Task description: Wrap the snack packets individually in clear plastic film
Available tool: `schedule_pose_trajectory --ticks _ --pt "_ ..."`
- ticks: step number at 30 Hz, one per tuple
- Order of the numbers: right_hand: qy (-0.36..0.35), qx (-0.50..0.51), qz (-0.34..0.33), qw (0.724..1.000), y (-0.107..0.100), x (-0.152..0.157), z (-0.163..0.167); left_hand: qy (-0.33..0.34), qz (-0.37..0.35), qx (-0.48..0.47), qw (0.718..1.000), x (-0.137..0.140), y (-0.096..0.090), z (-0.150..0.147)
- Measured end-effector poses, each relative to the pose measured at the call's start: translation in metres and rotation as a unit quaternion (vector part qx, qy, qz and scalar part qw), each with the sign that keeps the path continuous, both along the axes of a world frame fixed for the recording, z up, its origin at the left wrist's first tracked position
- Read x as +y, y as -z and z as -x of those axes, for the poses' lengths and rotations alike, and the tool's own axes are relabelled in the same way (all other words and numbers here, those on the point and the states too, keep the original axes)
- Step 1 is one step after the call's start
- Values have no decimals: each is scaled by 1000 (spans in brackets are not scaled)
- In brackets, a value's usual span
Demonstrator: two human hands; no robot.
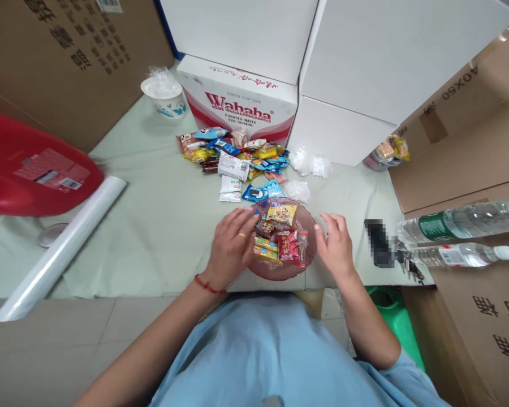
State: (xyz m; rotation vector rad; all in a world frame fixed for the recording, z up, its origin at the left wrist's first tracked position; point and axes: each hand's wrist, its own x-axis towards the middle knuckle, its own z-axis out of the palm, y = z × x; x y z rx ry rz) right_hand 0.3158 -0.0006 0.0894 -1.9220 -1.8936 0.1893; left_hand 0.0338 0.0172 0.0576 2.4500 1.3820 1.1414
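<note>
A pinkish glass plate (263, 272) sits in front of me near the table's edge. On it lie a yellow cookie packet (282, 213), a red snack packet (292, 246), slim yellow-green packets (266, 249) and a dark brown wrapped snack (264, 228). My left hand (231, 246) is over the plate's left rim, fingers stretched out; its palm side is hidden. At the opposite rim my right hand (335, 243) is open, fingers apart and thumb beside the glass. Beyond the plate is a pile of wrapped snacks (234, 165), with a blue packet (263, 191) closest to the rim.
Behind the pile stands a Wahaha water carton (241, 107), with a paper cup (165, 96) to its left. A white roll (63, 246) and a red container (38, 164) are at left. Water bottles (453, 254), keys (413, 269) and cardboard boxes (462, 135) are at right.
</note>
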Motion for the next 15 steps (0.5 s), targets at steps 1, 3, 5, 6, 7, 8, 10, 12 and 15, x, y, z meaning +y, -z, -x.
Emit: schedule_pose_trajectory --ticks 1,3,5,6,7,8,10,12,15 --pt "32 32 15 999 6 0 -7 -26 -4 -7 1000 -2 4 11" --pt "32 102 105 989 17 -1 -20 -78 4 3 997 -5 15 34" --pt "-12 183 203 962 26 -3 -29 -113 34 34 992 -8 31 57" --pt "-23 216 227 949 29 -4 -34 -127 53 53 989 -10 39 66" --pt "-19 236 233 943 30 -6 -39 -137 69 70 986 -13 48 75" --pt "1 243 225 944 31 -8 -45 -145 83 85 982 -16 55 82" --pt "62 229 190 953 31 -12 -61 -151 106 108 977 -22 67 91" --pt "123 212 158 957 30 -15 -83 -148 119 124 974 -29 73 94" --pt "234 239 114 935 32 -13 -117 -160 127 135 970 -32 74 91"
